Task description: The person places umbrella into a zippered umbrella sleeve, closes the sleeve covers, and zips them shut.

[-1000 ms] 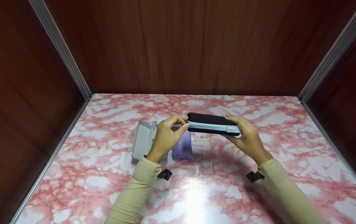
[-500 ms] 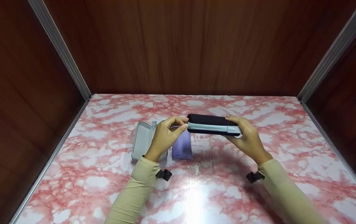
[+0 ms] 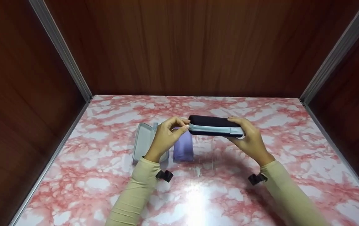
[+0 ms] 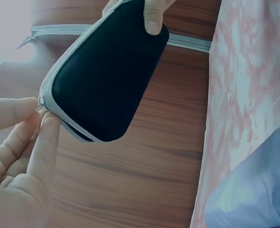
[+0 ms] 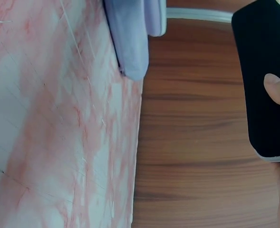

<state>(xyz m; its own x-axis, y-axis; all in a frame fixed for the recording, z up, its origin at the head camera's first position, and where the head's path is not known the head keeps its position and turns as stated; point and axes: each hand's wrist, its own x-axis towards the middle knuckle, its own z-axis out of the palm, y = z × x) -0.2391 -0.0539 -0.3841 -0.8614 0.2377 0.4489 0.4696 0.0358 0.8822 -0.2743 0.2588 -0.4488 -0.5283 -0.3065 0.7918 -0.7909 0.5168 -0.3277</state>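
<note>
A black zip case [image 3: 211, 121] with a pale blue-grey zipper band is held up above the table, long side across. My right hand [image 3: 248, 136] grips its right end, fingers on top and thumb beneath. At the left end, my left hand [image 3: 168, 133] pinches the zipper pull [image 4: 41, 101] at the case's corner between thumb and fingers. In the left wrist view the zipper band runs round the case's edge. Behind my left hand lies an open grey glasses case [image 3: 143, 142], partly hidden. Beside it is a purple pouch [image 3: 183, 147].
The red-and-white marbled table [image 3: 88, 182] spreads below, with a bright glare at its front middle. Brown wood-grain panels [image 3: 195, 47] with metal corner strips enclose the back and both sides.
The zip case and my left hand have sunk very slightly. Both hands keep the same grips, and the things on the table have not moved.
</note>
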